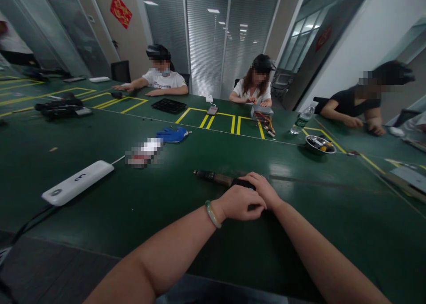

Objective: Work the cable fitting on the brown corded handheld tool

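Two bare forearms (181, 237) reach in over a dark green tabletop (149, 206); pale green-and-white bangle (213, 214) on the left wrist. Left hand (241, 202) lies palm down, fingers part curled, overlapping the right hand (264, 191). Right hand's fingers drape over the black end of a long, slim, black-and-brown cylindrical tool (223, 179). Cannot tell whether either hand grasps it or merely rests there; undersides hidden. Tool lies on the tabletop, narrow dark tip pointing left, clear of the hands.

Farther out, left: blue glove (173, 134), just beside a blurred white-and-red item (144, 154); nearer, a long white plastic power strip (78, 183) with a black cable.

Beyond: flat black rectangular tray (168, 105); grey metal box (262, 112) trailing coloured wires. Right: clear plastic bottle (302, 119) with a green label, near a shiny round metal bowl (313, 149) of dark and yellow pieces.

Far side: three people in dark headgear, arms on the tabletop
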Demonstrator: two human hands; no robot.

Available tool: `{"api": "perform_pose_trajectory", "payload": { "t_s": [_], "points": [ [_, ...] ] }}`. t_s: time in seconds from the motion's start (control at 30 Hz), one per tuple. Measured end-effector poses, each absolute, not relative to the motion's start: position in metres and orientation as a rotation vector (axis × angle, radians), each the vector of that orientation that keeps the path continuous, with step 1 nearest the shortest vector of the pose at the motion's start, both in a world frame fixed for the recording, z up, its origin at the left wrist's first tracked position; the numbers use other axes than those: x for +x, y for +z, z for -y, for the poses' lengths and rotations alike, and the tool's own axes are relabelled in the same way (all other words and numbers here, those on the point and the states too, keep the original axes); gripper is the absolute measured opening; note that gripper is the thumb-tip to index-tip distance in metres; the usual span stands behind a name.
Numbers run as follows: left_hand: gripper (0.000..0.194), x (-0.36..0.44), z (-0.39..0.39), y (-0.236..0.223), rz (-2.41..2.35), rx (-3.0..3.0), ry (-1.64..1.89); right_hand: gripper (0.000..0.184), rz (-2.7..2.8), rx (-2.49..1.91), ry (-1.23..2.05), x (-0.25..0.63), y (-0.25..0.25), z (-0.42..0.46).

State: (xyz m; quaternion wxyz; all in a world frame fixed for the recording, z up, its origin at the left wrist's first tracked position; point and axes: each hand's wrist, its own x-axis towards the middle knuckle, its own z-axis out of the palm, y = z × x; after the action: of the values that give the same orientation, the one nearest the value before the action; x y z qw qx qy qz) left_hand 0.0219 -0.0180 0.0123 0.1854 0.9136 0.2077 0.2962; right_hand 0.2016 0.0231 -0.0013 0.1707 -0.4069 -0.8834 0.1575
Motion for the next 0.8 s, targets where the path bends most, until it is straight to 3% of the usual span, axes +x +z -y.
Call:
{"api": "perform_pose_trajectory", "payload": {
  "t_s": [0.2,0.37,0.53,0.7,0.8],
  "points": [
    [0.024,0.014,0.01,0.022,-1.018,2.441,1.143,0.034,2.453,-1.045,0.448,0.189,-0.01,-0.014],
    [0.023,0.006,0.002,0.025,-1.256,2.351,1.203,0.053,2.484,-1.031,0.442,0.174,-0.01,-0.012],
    [0.02,0.005,-0.002,0.024,-1.272,2.41,1.093,0.075,2.534,-1.181,0.426,0.195,0.021,-0.005],
    [0.018,0.006,-0.001,0.026,-1.215,2.494,1.014,0.034,2.489,-1.534,0.504,0.242,0.055,0.022],
    [0.014,0.008,0.003,0.027,-1.143,2.595,0.901,0.025,2.545,-1.655,0.599,0.253,0.053,0.042]
  ]
}}
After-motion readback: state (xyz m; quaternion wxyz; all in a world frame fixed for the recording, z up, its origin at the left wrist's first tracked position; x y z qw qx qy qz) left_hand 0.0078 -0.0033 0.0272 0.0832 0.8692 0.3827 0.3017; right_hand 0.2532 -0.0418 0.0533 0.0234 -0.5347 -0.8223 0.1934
